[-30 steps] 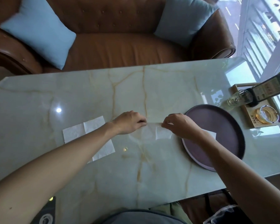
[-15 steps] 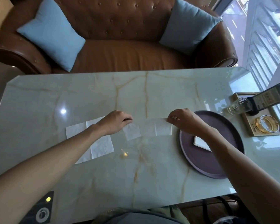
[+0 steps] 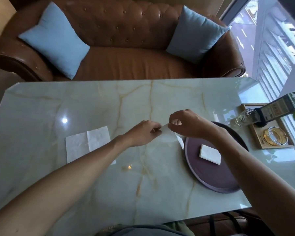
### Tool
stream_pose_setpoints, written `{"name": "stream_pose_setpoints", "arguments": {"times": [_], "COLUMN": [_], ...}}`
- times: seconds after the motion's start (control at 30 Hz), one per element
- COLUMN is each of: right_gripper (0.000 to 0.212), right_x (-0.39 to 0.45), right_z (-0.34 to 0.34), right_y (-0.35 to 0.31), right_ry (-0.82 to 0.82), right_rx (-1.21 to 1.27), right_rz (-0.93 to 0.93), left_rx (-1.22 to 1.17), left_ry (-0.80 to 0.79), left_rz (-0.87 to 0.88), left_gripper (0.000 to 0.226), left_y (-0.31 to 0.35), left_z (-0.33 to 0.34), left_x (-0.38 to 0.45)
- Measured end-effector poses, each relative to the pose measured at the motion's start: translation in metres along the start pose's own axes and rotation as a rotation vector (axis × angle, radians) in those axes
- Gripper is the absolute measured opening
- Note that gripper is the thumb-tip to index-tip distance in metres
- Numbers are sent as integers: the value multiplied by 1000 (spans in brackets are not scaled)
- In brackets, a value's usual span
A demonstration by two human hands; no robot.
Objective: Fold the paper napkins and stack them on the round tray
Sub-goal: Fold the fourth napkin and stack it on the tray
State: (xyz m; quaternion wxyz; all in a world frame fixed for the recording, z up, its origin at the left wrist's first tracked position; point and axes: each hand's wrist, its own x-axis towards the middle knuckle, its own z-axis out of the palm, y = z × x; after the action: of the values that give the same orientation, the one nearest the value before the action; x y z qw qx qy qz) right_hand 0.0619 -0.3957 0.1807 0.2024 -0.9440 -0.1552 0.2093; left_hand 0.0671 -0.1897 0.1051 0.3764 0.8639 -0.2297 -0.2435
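Both hands pinch one thin white napkin (image 3: pixel 168 133) lifted off the marble table, just left of the round purple tray (image 3: pixel 211 178). My left hand (image 3: pixel 143 133) grips its left end and my right hand (image 3: pixel 186 124) grips its top corner, fingertips almost touching. A small folded napkin (image 3: pixel 209 153) lies on the tray. An unfolded white napkin (image 3: pixel 87 143) lies flat to the left, partly hidden under my left forearm.
A wooden tray (image 3: pixel 255 142) at the table's right edge carries a glass bottle (image 3: pixel 262 113) and a gold-rimmed glass dish (image 3: pixel 274 136). A brown leather sofa (image 3: pixel 126 62) with two blue cushions stands behind the marble table (image 3: pixel 109 103).
The napkin lay stretched flat between my hands; now both hands have come together and raised it off the table. The camera view has also tilted, revealing the folded napkin on the tray.
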Motion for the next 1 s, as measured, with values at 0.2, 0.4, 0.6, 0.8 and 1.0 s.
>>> {"name": "stream_pose_setpoints", "arguments": {"times": [0.2, 0.4, 0.6, 0.8, 1.0], "right_gripper": [21, 29, 40, 17, 20], "right_x": [-5, -21, -17, -4, 0], "right_z": [-6, -4, 17, 28, 28], "right_y": [6, 9, 27, 19, 15], "right_ry": [44, 122, 151, 110, 91], "right_rx": [63, 346, 261, 234, 230], "right_rz": [0, 89, 148, 199, 161], "left_rx": [-311, -559, -657, -661, -464], "left_ry": [46, 75, 48, 7, 62], "left_rz": [-105, -153, -129, -130, -87], "left_gripper": [20, 20, 24, 26, 37], "left_y": [-6, -1, 9, 11, 6], "left_z": [12, 9, -3, -13, -11], "left_x": [2, 1, -1, -7, -7]}}
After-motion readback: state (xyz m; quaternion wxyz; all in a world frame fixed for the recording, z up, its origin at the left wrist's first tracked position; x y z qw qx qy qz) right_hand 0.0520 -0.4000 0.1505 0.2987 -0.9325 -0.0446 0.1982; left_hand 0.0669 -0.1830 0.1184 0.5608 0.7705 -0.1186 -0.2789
